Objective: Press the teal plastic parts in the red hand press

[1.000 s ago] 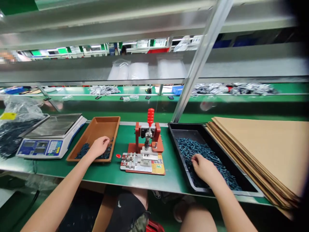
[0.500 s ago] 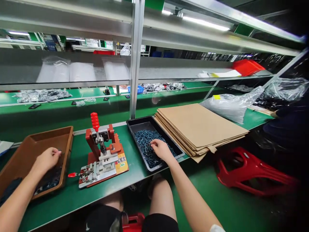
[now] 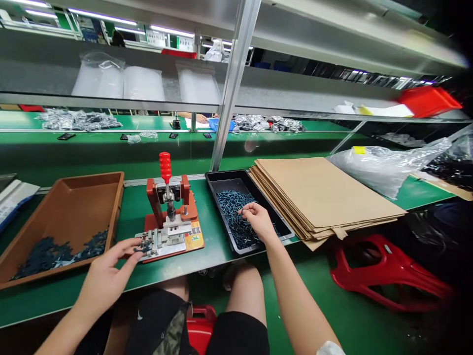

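My left hand [image 3: 107,276] is at the left end of a small press fixture [image 3: 170,231] that has a tall red handle [image 3: 165,167]. Its thumb and forefinger pinch a small dark part [image 3: 145,246] against the fixture's metal bed. More dark flat parts [image 3: 48,254] lie in a brown tray [image 3: 77,190] to the left. Over a black tray [image 3: 225,180] my right hand [image 3: 258,222] has its thumb and finger pinched together on a thin dark piece, seemingly one of the blue-black screws [image 3: 234,204] heaped below it.
Right of the black tray lies a stack of brown cardboard sheets [image 3: 325,192]. Past it sits a clear bag [image 3: 384,165] of pale material. White plastic packs [image 3: 143,84] rest on the shelf above, held by a metal post [image 3: 232,84]. A red stool [image 3: 384,271] stands on the floor at right.
My left hand has moved right, from over the brown tray to the fixture's left end. My right hand remains over the screws, slightly raised. The view has shifted.
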{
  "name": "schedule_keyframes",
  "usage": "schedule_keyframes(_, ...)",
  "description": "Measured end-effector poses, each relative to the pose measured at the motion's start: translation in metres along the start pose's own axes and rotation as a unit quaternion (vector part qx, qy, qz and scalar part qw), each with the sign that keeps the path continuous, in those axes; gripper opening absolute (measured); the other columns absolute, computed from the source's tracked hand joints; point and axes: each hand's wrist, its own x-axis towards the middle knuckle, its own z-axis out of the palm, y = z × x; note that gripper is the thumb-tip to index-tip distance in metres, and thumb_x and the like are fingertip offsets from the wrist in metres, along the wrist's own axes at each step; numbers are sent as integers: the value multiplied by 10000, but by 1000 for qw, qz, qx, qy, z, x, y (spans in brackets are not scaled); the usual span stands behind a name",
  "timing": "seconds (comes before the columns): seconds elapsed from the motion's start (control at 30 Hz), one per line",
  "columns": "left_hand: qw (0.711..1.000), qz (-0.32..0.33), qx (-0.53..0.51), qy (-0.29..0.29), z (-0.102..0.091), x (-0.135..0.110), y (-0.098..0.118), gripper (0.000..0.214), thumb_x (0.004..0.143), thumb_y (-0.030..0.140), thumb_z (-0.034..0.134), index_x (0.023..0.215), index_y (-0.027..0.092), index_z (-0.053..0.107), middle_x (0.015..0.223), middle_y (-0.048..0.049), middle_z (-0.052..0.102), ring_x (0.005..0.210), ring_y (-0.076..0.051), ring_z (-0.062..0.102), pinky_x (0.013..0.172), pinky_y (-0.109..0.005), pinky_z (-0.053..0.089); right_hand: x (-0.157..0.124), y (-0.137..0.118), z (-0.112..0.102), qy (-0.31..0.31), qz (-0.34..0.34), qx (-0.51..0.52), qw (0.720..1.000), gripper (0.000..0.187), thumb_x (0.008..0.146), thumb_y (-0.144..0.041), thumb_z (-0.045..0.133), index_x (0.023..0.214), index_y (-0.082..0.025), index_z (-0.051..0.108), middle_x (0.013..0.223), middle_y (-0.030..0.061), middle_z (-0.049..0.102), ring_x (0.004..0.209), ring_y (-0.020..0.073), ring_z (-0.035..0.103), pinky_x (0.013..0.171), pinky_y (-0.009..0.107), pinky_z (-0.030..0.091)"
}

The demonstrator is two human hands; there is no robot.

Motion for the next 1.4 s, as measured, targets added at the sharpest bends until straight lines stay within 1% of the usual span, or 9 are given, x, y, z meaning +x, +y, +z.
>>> schedule_keyframes(0.17,995,61,1,-75,33,-2,8,371,910,536,530,990,265,772,1063,-36,779,970,-232,725,694,-267,595,-45,-23,29,-28,-48,89,995,291,728,-376,759,885,-211,577,742,-15,603,639,139,578,604,262,469)
schedule_keyframes(0.3,990,82,86,-81,48,13,10,343,945,401,504,1151,233,721,981,-58,769,913,-237,708,845,-355,577,-95,-22,72,-132,-57,90,986,247,780,-318,741,824,-227,516,739,-42,538,607,112,516,570,239,432)
schedule_keyframes(0.4,976,116,167,-82,60,30,11,296,951,349,479,1016,216,736,968,-84,740,933,-272,660,866,-421,549,-113,-8,103,-192,-46,69,978,183,793,-295,705,768,-207,547,734,-29,537,639,116,503,588,240,419)
schedule_keyframes(0.53,960,162,220,-64,76,47,15,224,891,223,502,872,179,721,1142,-134,690,1088,-322,598,945,-473,505,-107,15,125,-192,-31,116,974,152,814,-316,636,899,-191,624,806,7,607,680,136,572,643,273,486)
schedule_keyframes(0.67,951,162,238,-113,83,54,16,264,899,214,470,894,172,731,1029,-145,710,995,-329,628,892,-479,514,-99,26,130,-168,-36,147,974,187,846,-338,606,960,-196,651,844,25,646,690,141,629,687,297,539)
schedule_keyframes(0.83,956,133,236,-112,85,59,15,245,860,251,549,958,191,765,1041,-132,735,1043,-331,651,920,-447,523,-98,23,132,-170,10,184,968,231,810,-374,695,953,-209,619,698,-24,627,587,138,641,581,268,547)
schedule_keyframes(1.03,955,116,222,-158,78,66,13,233,816,341,647,944,209,790,1079,-123,743,1062,-340,656,921,-447,538,-80,13,140,-193,-7,179,965,204,818,-362,666,961,-217,678,854,40,736,689,170,688,669,308,594)
schedule_keyframes(1.23,954,131,203,-178,71,65,12,313,786,374,710,1052,224,781,1162,-111,727,1125,-327,637,963,-451,531,-67,7,152,-161,-133,38,977,110,844,-232,588,877,-194,686,891,42,721,810,174,663,775,301,545)
schedule_keyframes(1.4,955,133,205,-166,74,65,9,287,768,373,734,1019,245,789,1137,-89,735,1081,-317,655,955,-430,537,-65,6,164,-186,-96,25,977,135,810,-175,602,892,-175,709,789,17,722,659,158,644,655,267,525)
